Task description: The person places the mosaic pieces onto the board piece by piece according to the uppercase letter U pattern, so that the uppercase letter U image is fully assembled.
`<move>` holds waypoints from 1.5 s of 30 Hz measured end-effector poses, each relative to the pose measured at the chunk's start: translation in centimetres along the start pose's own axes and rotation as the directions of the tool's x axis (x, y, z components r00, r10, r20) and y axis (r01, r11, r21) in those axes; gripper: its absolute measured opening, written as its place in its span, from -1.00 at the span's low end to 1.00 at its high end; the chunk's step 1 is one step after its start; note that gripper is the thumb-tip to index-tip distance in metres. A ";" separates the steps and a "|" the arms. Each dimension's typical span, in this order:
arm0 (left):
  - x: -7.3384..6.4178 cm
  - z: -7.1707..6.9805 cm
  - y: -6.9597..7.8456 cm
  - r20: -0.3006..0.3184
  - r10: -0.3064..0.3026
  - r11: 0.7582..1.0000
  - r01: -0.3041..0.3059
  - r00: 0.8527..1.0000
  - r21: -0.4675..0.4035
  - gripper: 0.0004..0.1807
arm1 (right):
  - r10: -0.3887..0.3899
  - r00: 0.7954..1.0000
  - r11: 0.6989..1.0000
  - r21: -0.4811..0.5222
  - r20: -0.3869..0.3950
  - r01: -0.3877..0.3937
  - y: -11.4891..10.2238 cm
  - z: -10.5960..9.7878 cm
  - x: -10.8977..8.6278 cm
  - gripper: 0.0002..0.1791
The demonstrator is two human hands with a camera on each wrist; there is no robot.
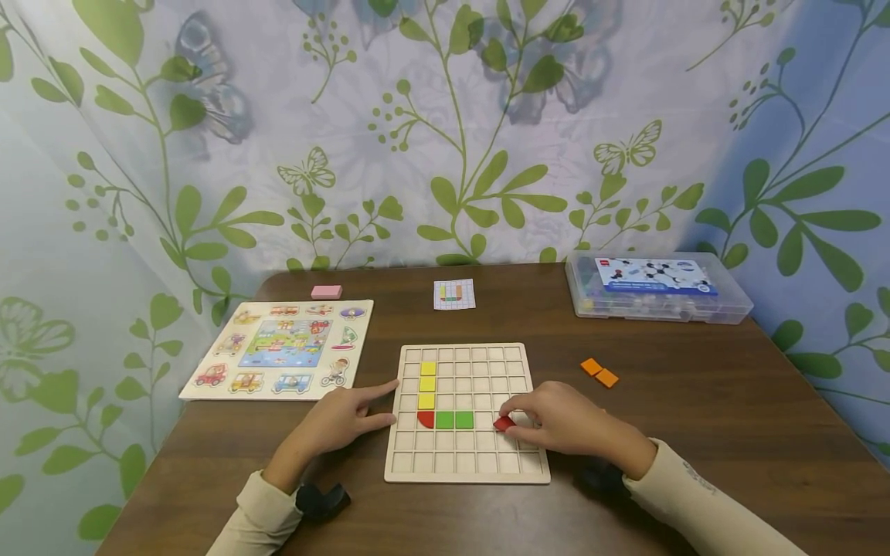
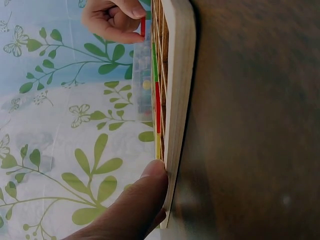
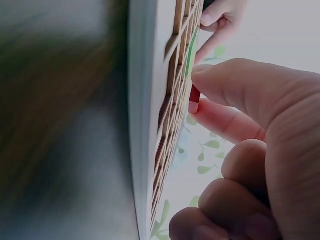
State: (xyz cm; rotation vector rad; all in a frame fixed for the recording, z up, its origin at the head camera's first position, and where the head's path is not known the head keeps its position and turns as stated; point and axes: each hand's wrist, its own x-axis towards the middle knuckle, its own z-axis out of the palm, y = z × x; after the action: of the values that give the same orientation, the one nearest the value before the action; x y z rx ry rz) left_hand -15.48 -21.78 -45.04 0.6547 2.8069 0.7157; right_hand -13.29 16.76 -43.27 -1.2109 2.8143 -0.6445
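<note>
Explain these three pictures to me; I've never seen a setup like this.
There's no machine here, just a person's bare hands. The wide picture comes from a camera on the head; the two sideways-looking ones come from cameras on the wrists. On the brown table lies a wooden grid board holding yellow squares, a red piece and green squares. Around it are orange squares, a pattern card, a picture puzzle, a pink block and a clear box. The right hand pinches another red piece; the left hand touches the board's edge.
</note>
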 end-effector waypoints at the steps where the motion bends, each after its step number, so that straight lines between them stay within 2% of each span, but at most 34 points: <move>1: 0.0 0.0 0.0 0.000 0.001 1.000 -0.001 1.000 0.000 -0.32 | -0.007 1.000 1.000 -0.002 0.000 0.007 -0.1 0.1 0.2 -0.81; 8: 0.0 0.1 -0.2 -0.001 0.007 1.000 -0.007 1.000 -0.005 -0.31 | -0.038 0.999 0.999 0.017 0.029 0.037 -0.6 0.7 1.8 -0.83; 16: -0.1 0.0 -0.1 0.002 0.000 1.000 0.000 1.000 0.006 -0.31 | -0.044 0.998 0.999 0.029 0.051 0.042 -0.9 1.0 2.4 -0.83; 21: -0.1 0.0 -0.1 0.002 0.000 1.000 0.000 1.000 0.004 -0.30 | -0.020 0.998 1.000 0.024 0.064 0.018 -0.8 1.2 2.4 -0.80; 29: 0.0 0.0 -0.2 0.000 0.004 1.000 -0.004 1.000 -0.002 -0.31 | 0.030 0.999 0.999 -0.025 0.013 -0.029 -0.4 1.0 2.3 -0.76; 33: 0.0 0.0 -0.1 0.006 -0.001 1.000 0.001 1.000 0.002 -0.31 | 0.072 0.997 0.997 -0.027 0.005 -0.072 -0.2 0.8 2.2 -0.76; 45: 0.0 0.0 -0.2 0.004 -0.001 1.000 0.001 1.000 -0.006 -0.30 | 0.128 0.991 0.991 -0.040 -0.035 -0.130 0.0 1.2 2.3 -0.82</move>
State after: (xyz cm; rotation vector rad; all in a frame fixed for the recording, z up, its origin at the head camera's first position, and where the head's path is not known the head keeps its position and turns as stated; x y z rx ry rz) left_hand -15.55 -21.91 -45.17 0.6531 2.8005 0.7213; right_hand -14.71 14.67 -43.97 -1.0221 2.9175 -0.6058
